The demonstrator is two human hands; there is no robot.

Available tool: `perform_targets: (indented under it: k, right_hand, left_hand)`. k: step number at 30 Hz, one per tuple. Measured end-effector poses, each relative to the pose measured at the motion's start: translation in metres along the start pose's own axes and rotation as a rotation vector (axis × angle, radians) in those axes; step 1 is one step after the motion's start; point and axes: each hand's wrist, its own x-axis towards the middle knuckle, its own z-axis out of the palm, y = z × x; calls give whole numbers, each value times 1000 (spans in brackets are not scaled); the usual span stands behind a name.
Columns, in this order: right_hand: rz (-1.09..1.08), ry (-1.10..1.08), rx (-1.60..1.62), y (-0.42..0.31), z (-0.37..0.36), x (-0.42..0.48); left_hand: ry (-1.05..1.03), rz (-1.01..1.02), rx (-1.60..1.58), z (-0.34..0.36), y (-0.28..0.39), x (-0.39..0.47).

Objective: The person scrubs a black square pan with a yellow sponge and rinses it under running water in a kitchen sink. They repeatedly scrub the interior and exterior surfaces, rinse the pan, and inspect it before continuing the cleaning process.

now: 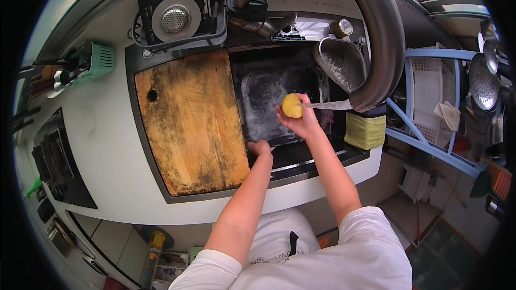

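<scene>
My right hand (304,123) holds a round yellow fruit or peeled potato (291,106) over the black sink basin (276,58). Water (328,106) streams from the thick dark metal faucet (385,24) onto the yellow piece and my fingers. Lower and to the left, my left hand (260,148) is at the basin's near left side, beside the wooden cutting board (193,121). Its fingers are mostly hidden, so whether they grip anything does not show. Pale, cloudy patches cover the basin floor.
A metal sink caddy (348,58) with pale scraps sits at the back right, above a folded yellow-green cloth (365,131). Behind the board stands a dish rack (217,38) with a metal strainer (176,19). A green utensil basket (100,60) and a cooktop (60,165) are leftward.
</scene>
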Motion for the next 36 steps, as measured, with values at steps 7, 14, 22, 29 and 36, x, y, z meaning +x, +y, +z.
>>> perform_targets:
  k: [7,14,22,29,36]
  right_hand:
    - [187,-370,238,-4,0,-4]
    - [-210,-94,-163,1,22,3]
    - [-311,-279,-265,6,-5,23]
    - [-106,-67,-81,8,24,6]
    - [-320,-1,-234,13,-5,14]
  left_hand:
    - [-92,14,-37,-4,3,-6]
    - [-26,4,-19,-2,5,-8]
    - [-37,12,-5,-1,0,-2]
    - [-15,26,-47,0,3,-4]
    - [-103,-20,-83,-4,7,-9]
